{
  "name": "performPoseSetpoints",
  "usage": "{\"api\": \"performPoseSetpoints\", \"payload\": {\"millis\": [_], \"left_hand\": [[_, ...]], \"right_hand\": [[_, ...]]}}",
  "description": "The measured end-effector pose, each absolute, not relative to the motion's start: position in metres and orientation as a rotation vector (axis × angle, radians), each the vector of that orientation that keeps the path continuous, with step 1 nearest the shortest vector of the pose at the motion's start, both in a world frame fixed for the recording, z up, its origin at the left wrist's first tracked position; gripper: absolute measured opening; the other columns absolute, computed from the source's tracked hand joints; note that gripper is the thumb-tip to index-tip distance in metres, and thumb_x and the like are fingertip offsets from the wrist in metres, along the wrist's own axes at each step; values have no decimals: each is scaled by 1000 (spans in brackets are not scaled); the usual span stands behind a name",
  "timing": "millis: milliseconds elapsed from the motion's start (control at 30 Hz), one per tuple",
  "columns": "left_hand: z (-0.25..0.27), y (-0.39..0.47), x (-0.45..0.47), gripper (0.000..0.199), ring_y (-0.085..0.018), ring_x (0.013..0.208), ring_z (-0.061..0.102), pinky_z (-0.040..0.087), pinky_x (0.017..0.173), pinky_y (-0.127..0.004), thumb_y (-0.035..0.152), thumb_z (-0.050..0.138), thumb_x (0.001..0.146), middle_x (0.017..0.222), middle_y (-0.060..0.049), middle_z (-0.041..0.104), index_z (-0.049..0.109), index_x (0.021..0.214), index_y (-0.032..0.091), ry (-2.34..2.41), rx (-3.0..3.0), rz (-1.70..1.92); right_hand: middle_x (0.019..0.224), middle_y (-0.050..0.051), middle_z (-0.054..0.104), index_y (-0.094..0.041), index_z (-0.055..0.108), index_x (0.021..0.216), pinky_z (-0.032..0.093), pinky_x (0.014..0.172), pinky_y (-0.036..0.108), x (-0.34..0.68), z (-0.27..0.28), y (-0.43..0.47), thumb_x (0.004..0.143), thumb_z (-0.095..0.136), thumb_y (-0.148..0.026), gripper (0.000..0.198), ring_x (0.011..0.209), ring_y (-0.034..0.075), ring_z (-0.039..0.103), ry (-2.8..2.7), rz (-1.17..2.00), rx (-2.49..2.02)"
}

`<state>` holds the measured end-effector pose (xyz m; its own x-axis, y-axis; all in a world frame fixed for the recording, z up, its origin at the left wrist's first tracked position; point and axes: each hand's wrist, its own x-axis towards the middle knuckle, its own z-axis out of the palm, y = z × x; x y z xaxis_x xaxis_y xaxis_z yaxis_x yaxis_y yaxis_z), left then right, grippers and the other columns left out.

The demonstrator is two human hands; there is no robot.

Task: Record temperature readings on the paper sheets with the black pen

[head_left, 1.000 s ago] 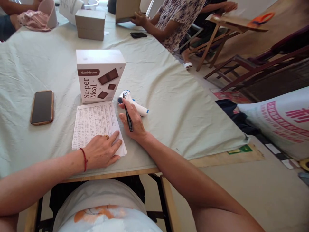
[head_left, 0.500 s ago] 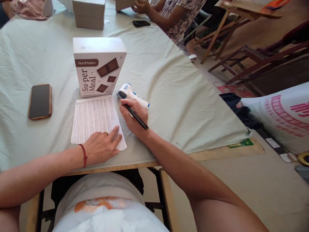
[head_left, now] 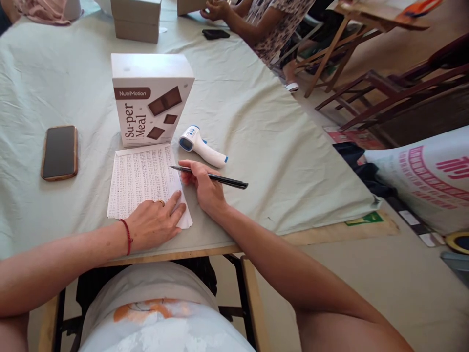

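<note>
One head-worn view, looking forward and steeply down across the cloth-covered table (head_left: 256, 122) from its near edge. Close in: forearms and lap fill the bottom. The frame tilts, floor and wooden chairs (head_left: 384, 88) along the right. No second view.

Right hand (head_left: 205, 188) now off thermometer (head_left: 202, 146), drawn back toward body; thermometer lies clear, just beyond knuckles. Pen (head_left: 209, 177) swung from pointing up-and-away along hand to lying nearly level across fingers, tip now over right edge of paper sheet (head_left: 142, 178), cap end sticking out to right of hand.
</note>
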<state>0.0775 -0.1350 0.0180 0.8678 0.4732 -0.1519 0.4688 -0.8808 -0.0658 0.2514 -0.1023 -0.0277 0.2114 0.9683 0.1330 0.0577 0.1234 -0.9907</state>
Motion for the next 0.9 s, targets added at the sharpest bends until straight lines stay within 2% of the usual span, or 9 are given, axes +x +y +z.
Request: {"api": "performPoseSetpoints", "payload": {"millis": [133,267,433,600,700,800,900], "left_hand": [[19,-132,76,51,-25,83,71,55,64,-38,46,48,101,154,-24,39,49,137,11,-757,-3024,247],[22,-128,75,58,-25,85,71,54,62,-37,59,38,101,153,-19,42,53,133,14,-794,-3072,249],[24,-125,76,36,-21,86,71,52,59,-33,38,44,104,152,-11,45,54,130,17,-838,-3083,282],[25,-123,75,36,-23,90,71,55,62,-36,35,48,102,153,-10,45,54,132,16,-846,-3085,288],[24,-125,74,34,-24,93,71,57,68,-37,35,47,102,151,-9,48,57,129,16,-787,-3128,276],[21,-128,72,32,-23,89,71,56,68,-36,35,49,101,149,-10,50,59,124,16,-713,-3171,228],[25,-129,68,28,-22,86,70,54,64,-34,36,54,98,143,-9,56,61,118,18,-657,-3263,96]], "right_hand": [[78,0,66,-21,69,90,54,70,32,258,-27,-99,76,64,-38,22,71,16,60,-1252,807,-1282],[80,1,66,-21,65,85,53,67,31,259,-28,-99,74,62,-35,19,70,16,59,-1301,770,-1311],[68,-2,58,-21,60,83,46,59,28,258,-35,-100,83,57,-35,15,60,14,51,-1304,727,-1276],[86,5,63,-20,66,97,48,76,35,273,-35,-92,90,49,-26,19,80,20,59,-1732,171,-1331],[88,10,63,-18,70,97,45,79,38,280,-31,-86,89,46,-18,26,87,25,58,-2021,-105,-1543],[90,13,62,-16,72,90,40,78,40,278,-24,-83,87,47,-13,25,87,27,54,-2220,-206,-1723],[97,13,62,-16,73,91,38,80,40,272,-17,-83,88,51,-15,23,91,27,52,-2331,-214,-1694]]}}
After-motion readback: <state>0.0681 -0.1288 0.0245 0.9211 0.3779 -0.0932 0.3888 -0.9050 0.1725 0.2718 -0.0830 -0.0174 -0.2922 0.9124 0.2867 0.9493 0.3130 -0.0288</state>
